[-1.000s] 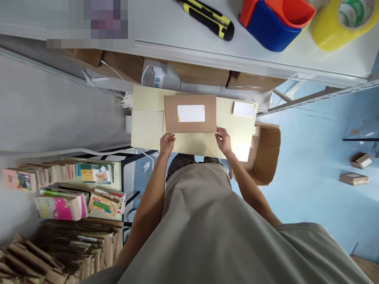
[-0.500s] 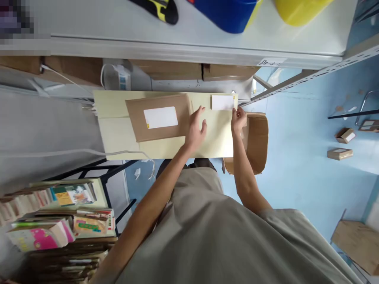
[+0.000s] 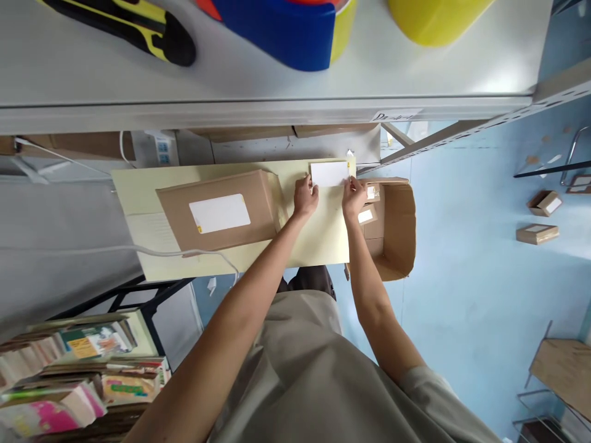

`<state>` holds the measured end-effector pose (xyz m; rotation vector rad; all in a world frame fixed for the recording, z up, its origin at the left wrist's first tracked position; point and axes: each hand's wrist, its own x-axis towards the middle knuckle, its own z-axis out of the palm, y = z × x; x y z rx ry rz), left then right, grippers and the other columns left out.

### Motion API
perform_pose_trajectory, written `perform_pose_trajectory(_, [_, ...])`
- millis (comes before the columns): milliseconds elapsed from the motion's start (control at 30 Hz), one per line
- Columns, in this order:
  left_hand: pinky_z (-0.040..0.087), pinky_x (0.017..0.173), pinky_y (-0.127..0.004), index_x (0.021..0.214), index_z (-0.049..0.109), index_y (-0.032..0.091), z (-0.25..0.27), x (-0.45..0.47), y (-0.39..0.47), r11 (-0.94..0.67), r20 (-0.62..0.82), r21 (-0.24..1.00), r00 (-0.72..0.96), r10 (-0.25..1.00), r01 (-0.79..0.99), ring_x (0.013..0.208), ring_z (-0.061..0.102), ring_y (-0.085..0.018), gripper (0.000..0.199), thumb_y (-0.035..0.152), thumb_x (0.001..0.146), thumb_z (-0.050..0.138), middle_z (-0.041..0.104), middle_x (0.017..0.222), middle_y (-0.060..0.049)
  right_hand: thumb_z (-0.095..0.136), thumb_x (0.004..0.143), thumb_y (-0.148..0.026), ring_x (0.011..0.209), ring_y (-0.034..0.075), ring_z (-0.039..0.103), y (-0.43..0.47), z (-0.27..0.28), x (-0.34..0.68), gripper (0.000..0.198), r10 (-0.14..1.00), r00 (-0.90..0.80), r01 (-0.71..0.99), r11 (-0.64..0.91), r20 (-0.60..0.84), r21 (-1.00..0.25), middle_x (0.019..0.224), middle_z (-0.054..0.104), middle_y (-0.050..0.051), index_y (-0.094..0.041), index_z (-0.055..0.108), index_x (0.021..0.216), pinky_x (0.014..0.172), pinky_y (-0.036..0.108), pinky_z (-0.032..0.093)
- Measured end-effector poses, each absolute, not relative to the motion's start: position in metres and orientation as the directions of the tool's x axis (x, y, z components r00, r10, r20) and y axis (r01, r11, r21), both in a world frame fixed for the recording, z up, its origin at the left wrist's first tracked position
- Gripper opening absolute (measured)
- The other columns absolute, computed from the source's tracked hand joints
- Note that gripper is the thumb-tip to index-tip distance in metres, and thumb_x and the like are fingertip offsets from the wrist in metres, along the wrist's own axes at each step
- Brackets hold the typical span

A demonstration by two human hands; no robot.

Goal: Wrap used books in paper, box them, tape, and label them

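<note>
A white label (image 3: 329, 174), apparently on top of a small stack, lies at the far right end of the pale yellow table (image 3: 323, 246). My right hand (image 3: 354, 198) pinches its near right corner. My left hand (image 3: 306, 195) is at its near left corner, fingers curled in against the edge. Left of my hands, a closed cardboard box (image 3: 221, 212) rests at a slant, bearing a white label on its top face.
An open carton (image 3: 399, 227) with small labelled boxes inside stands beyond the table's right end. Above the table's far side runs a grey shelf (image 3: 258, 86) with a utility knife (image 3: 152, 31) and a blue tape dispenser (image 3: 286, 31). A white cable (image 3: 138, 249) crosses the left side.
My left hand has moved from beside the box to the label's left corner, its fingers closing. My right hand has shifted slightly onto the right corner. The view has tilted.
</note>
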<state>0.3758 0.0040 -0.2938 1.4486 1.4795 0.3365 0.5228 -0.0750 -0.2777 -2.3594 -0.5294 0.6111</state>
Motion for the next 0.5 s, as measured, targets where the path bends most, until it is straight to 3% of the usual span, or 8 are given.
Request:
perform_pose_trajectory(133, [0.062, 0.118, -0.048, 0.143, 0.079, 0.020, -0.299, 0.374, 0.001, 0.199, -0.407, 0.781, 0.239, 0.882, 0.593, 0.117, 0.075, -0.030, 0.045, 0.013, 0.099, 0.071, 0.071, 0.126, -0.015, 0.060, 0.116, -0.029, 0.112, 0.026, 0.080, -0.073, -0.277, 0.522, 0.039, 0.511, 0.807, 0.240, -0.741, -0.296, -0.627, 0.134, 0.075, 0.021, -0.013, 0.085, 0.142, 0.106, 0.039, 0.065])
perform_pose_trajectory(300, [0.062, 0.119, -0.048, 0.145, 0.080, 0.022, -0.300, 0.373, 0.002, 0.218, -0.417, 0.770, 0.215, 0.883, 0.600, 0.119, 0.076, -0.030, 0.046, 0.013, 0.100, 0.073, 0.071, 0.127, -0.014, 0.057, 0.119, -0.035, 0.111, 0.026, 0.080, -0.073, -0.274, 0.518, 0.039, 0.495, 0.832, 0.221, -0.710, -0.250, -0.669, 0.137, 0.076, 0.019, -0.016, 0.085, 0.137, 0.100, 0.038, 0.066])
perform_pose_trajectory(500, [0.062, 0.120, -0.046, 0.135, 0.082, 0.023, -0.294, 0.379, 0.001, 0.253, -0.420, 0.764, 0.160, 0.893, 0.593, 0.124, 0.080, -0.029, 0.035, 0.013, 0.104, 0.071, 0.074, 0.137, -0.014, 0.055, 0.122, -0.047, 0.104, 0.025, 0.079, -0.068, -0.260, 0.517, 0.039, 0.471, 0.838, 0.200, -0.736, -0.276, -0.647, 0.117, 0.083, 0.012, -0.020, 0.082, 0.117, 0.101, 0.039, 0.065])
